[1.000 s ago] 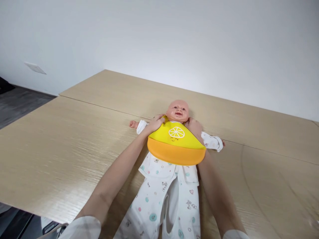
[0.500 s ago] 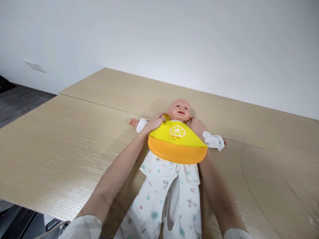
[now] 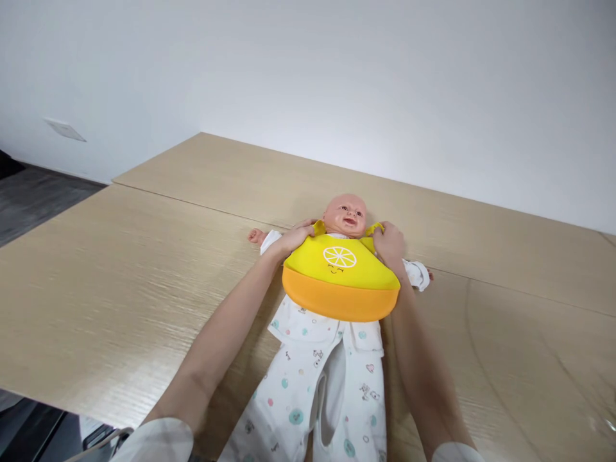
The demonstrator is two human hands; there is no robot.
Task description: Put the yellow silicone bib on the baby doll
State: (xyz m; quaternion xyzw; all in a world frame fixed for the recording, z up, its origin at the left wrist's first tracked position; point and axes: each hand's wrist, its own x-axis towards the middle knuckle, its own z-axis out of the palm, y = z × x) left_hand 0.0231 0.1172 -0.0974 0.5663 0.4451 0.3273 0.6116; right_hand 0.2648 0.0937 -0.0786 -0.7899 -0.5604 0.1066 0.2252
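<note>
A baby doll (image 3: 345,214) lies on its back on the table, dressed in white patterned clothes (image 3: 298,385). Over its chest spreads a yellow bib (image 3: 317,258) with a white lemon-slice print and an orange catch pocket (image 3: 341,300). My left hand (image 3: 297,237) is closed on the bib's neck strap beside the doll's neck, at the left. On the other side, my right hand (image 3: 389,242) pinches the other neck strap (image 3: 374,228), which stands up slightly off the doll's shoulder. Some of my fingers are hidden behind the straps.
The pale wooden table (image 3: 144,269) has a seam running across it behind the doll's arms. A white wall (image 3: 337,83) with a plate (image 3: 65,129) rises behind. Dark objects (image 3: 38,430) lie below the table's front left edge.
My right hand has moved outward to the right and lifted the strap away from the doll's neck, so more of the strap shows. My left hand has barely moved.
</note>
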